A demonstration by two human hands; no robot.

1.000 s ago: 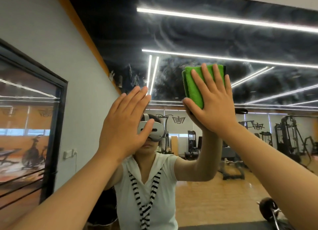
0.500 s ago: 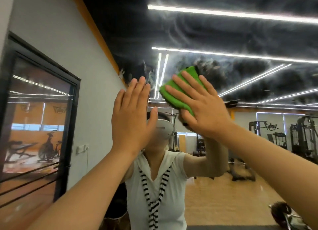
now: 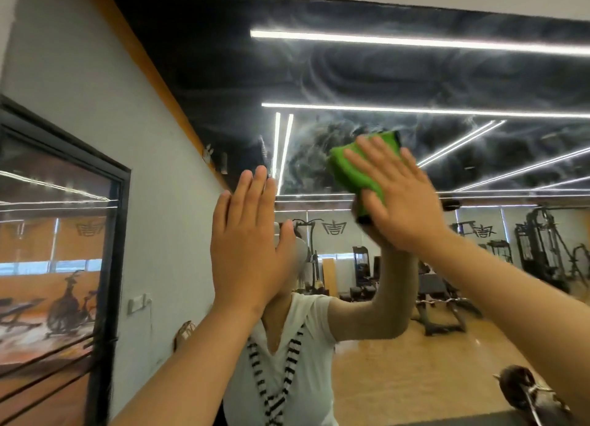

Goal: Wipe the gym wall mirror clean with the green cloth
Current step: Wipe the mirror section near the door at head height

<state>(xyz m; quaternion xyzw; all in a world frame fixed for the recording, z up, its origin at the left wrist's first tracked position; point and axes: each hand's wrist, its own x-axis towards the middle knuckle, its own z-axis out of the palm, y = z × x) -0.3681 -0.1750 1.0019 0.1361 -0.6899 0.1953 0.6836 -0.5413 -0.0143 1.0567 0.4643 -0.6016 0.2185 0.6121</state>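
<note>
Green cloth [image 3: 351, 173]: flat against the mirror [image 3: 383, 74], under your right hand's [image 3: 405, 208] fingers [image 3: 380, 157], its left edge showing past them.
Right hand: raised, fingers straight and slightly spread, pressing the cloth to the smeared glass.
Left hand [image 3: 249, 250]: lower, palm toward the mirror, fingers straight and together; you cannot tell whether it touches.

Only 1 view is supplied, worn on the head. It is aimed forward and slightly upward, close to the wall mirror [image 3: 415, 74], which fills the right.
</note>
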